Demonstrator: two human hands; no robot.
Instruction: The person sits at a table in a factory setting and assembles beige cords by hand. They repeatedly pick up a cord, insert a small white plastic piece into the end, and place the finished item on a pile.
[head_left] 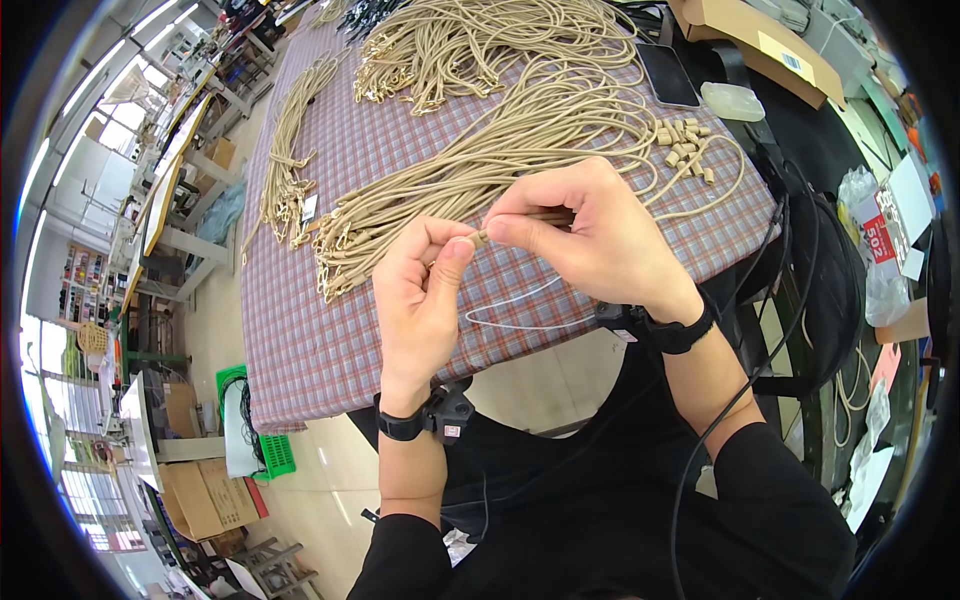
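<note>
My left hand [425, 290] is closed in a pinch on a small tan cylindrical cord end piece [479, 239]. Close against it, my right hand [605, 235] pinches a tan cord whose tip is mostly covered by the fingers. The two hands meet just above the near part of the table. Below them hangs a thin whitish looped string [515, 322]; where it begins is hidden. Beyond my hands lies a bundle of tan cords [480, 160] with gold metal clasps at their left ends. Several loose tan cylinders [685, 145] are heaped to the right.
A checked cloth covers the table [310, 350]. More tan cords [500, 40] lie at the far side, with a thinner bundle [290, 150] at left. A dark phone [667, 76] and a clear plastic piece [732, 101] sit at right, near a cardboard box [760, 45]. A black cable [735, 400] crosses my right forearm.
</note>
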